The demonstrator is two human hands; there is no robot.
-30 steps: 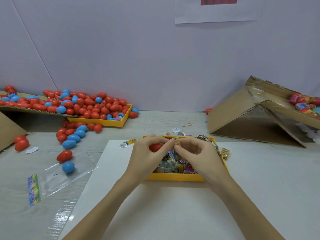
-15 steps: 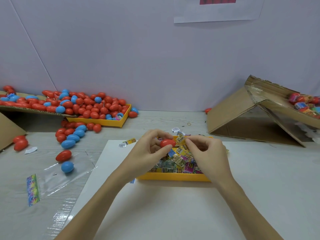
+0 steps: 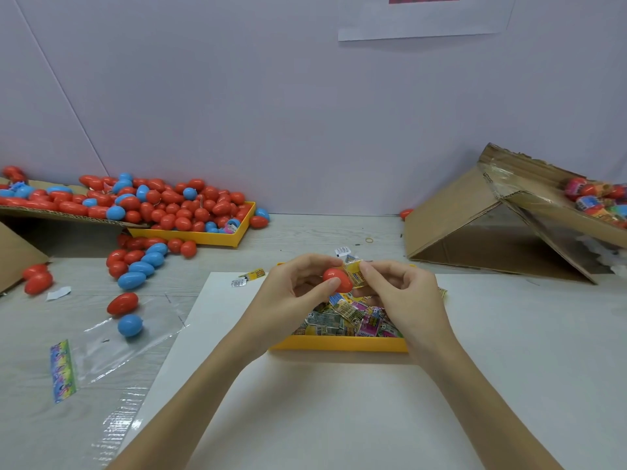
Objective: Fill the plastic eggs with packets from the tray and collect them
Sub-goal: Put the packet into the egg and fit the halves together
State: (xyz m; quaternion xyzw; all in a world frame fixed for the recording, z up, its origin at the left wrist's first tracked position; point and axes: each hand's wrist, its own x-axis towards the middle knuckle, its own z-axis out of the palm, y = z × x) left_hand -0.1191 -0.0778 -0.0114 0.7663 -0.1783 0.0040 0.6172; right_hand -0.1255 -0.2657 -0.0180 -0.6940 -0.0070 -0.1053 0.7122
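My left hand (image 3: 291,293) gripping a red egg (image 3: 337,279) above the yellow tray (image 3: 339,344) of packets, my right hand (image 3: 403,293) pinching a yellow packet (image 3: 354,272) against the egg, above the tray's far edge

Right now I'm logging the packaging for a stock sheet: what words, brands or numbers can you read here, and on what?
None can be read for certain.
Packets in the yellow tray: print too small and blurred.
Packet pinched by the right hand beside the red egg in the left hand: blurred.
White tag behind the tray: dark marks, unreadable.
Plastic bag's colourful header: blurred.
Wall sheet: only a red block, cut off.
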